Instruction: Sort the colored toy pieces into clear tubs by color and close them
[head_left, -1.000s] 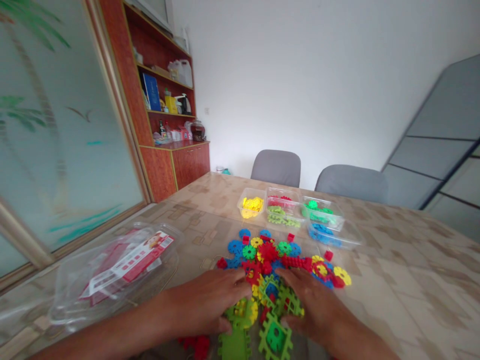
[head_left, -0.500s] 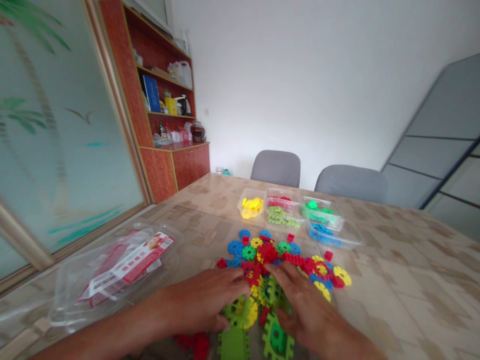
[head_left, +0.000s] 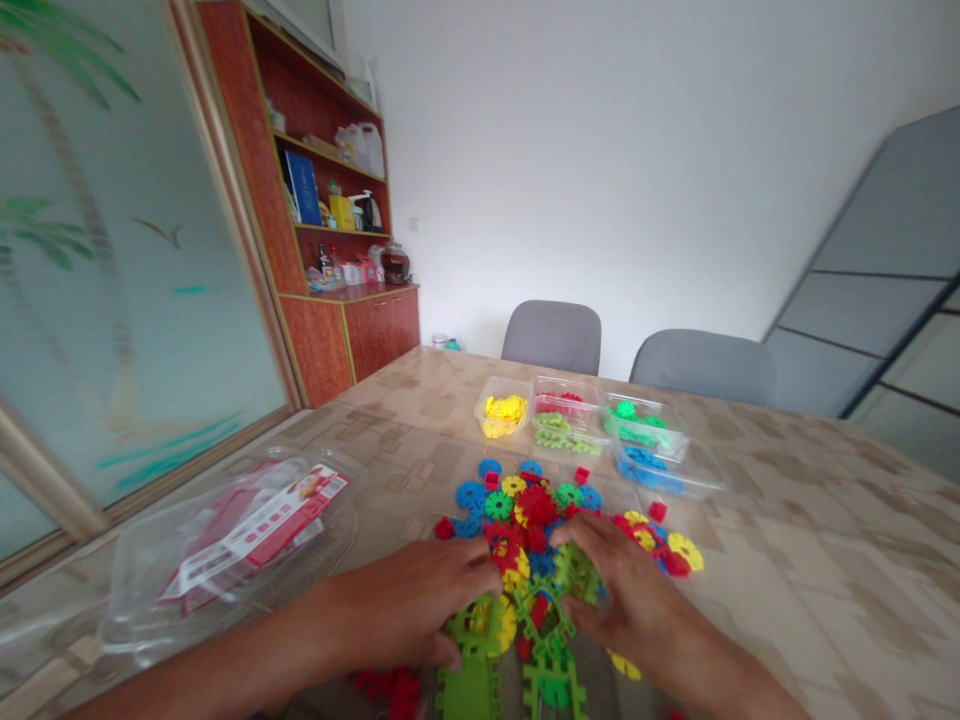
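Note:
A heap of interlocking plastic gear pieces (head_left: 540, 510) in red, blue, yellow and green lies on the table in front of me. My left hand (head_left: 420, 605) rests palm down on the near left of the heap, fingers curled over green and yellow pieces (head_left: 487, 625). My right hand (head_left: 626, 595) is curled around a light green square piece (head_left: 576, 572) at the heap's near right. More green square pieces (head_left: 551, 680) lie just below both hands.
Several clear tubs hold sorted pieces beyond the heap: yellow (head_left: 502, 408), red with light green (head_left: 562, 418), green (head_left: 641, 420), blue (head_left: 660, 468). A clear lidded box with a red card (head_left: 232, 535) lies at the left. Two grey chairs (head_left: 555, 335) stand behind the table.
My right hand has slid forward and left across the heap and closed its fingers on a green piece. The left hand has barely moved.

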